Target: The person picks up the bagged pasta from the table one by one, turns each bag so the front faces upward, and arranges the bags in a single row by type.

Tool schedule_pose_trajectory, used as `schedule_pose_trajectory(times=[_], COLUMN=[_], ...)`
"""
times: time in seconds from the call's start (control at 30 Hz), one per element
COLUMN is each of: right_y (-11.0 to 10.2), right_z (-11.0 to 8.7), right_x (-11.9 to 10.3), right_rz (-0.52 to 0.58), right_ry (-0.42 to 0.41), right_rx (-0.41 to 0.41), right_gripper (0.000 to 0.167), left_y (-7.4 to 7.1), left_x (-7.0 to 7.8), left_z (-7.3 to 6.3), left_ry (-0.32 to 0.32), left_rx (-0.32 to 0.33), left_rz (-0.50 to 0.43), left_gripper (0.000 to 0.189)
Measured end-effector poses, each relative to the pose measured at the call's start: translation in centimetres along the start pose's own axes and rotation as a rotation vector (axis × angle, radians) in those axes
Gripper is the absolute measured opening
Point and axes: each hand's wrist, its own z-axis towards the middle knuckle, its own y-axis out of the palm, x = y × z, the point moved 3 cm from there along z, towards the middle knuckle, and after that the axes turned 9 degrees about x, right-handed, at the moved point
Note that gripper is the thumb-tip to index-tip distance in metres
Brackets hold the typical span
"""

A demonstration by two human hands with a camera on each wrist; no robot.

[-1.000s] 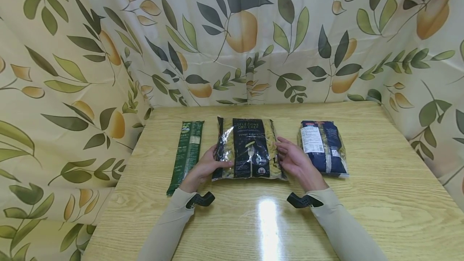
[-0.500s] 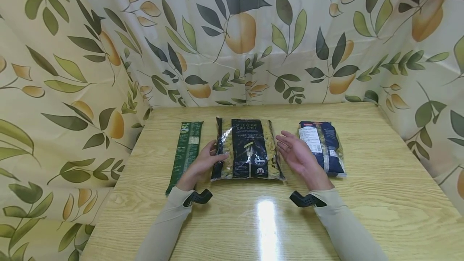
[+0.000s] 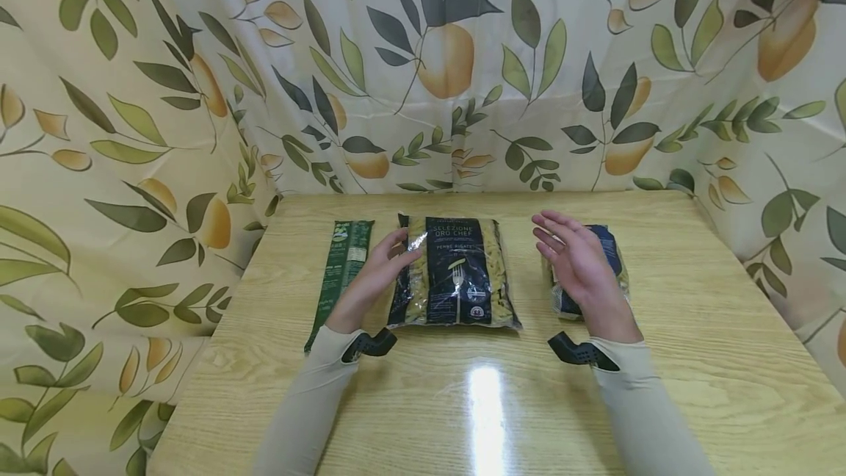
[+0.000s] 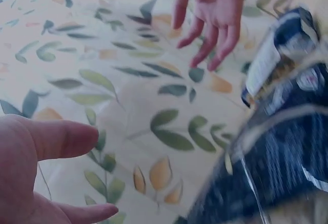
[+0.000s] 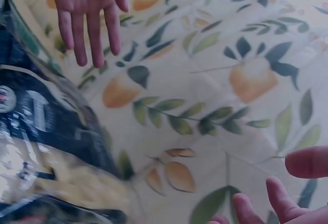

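Note:
A large clear-and-black bag of penne pasta (image 3: 456, 278) lies flat at the middle of the table. My left hand (image 3: 373, 274) hovers by its left edge, thumb and fingers spread with nothing between them; the thumb overlaps the bag in the head view. Right of the bag, my right hand (image 3: 578, 267) is raised with loosely extended fingers, holding nothing. It partly hides a smaller navy pasta bag (image 3: 615, 259) behind it. The left wrist view shows both the left hand (image 4: 23, 157) and the right hand (image 4: 215, 16) apart from the penne bag (image 4: 277, 157).
A long, narrow green packet (image 3: 337, 278) lies left of the penne bag. All three packages rest on a light wooden table (image 3: 429, 402). A leaf-and-fruit patterned curtain (image 3: 449, 123) rises along the back and sides of the table.
Both hands have come off the penne bag. The right hand has moved right and up, in front of the navy bag; the left hand has lifted slightly. The bag stays in place.

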Motion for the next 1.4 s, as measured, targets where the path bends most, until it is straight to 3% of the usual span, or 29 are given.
schedule_pose_trajectory(times=[0.13,0.27,0.6,0.9,1.07,1.4], right_y=[-0.6,-1.1,-2.8,-4.5,-5.4,-7.4], right_z=[-0.3,-0.7,-1.4,-1.5,-1.1,0.0], right_x=[-1.3,-2.5,-4.9,-5.4,-5.1,-4.7], right_rz=[0.029,0.016,0.050,0.089,0.080,0.004], right_ry=[-0.067,-0.136,-0.249,-0.280,-0.262,-0.204], right_rx=[0.003,0.027,0.157,0.225,0.265,0.362], right_gripper=[0.025,0.024,0.024,0.016,0.015,0.014], left_y=[0.8,1.8,4.8,7.8,9.7,13.2], left_x=[1.5,2.9,5.2,6.8,7.3,6.1], left_z=[0.0,-0.1,0.0,-0.2,-0.1,0.8], left_ry=[0.063,0.084,0.148,0.130,0.107,0.018], left_rx=[-0.032,-0.059,-0.120,-0.173,-0.217,-0.249], left_rz=[-0.065,-0.154,-0.300,-0.462,-0.486,-0.547], left_gripper=[0.066,0.063,0.056,0.051,0.052,0.056])
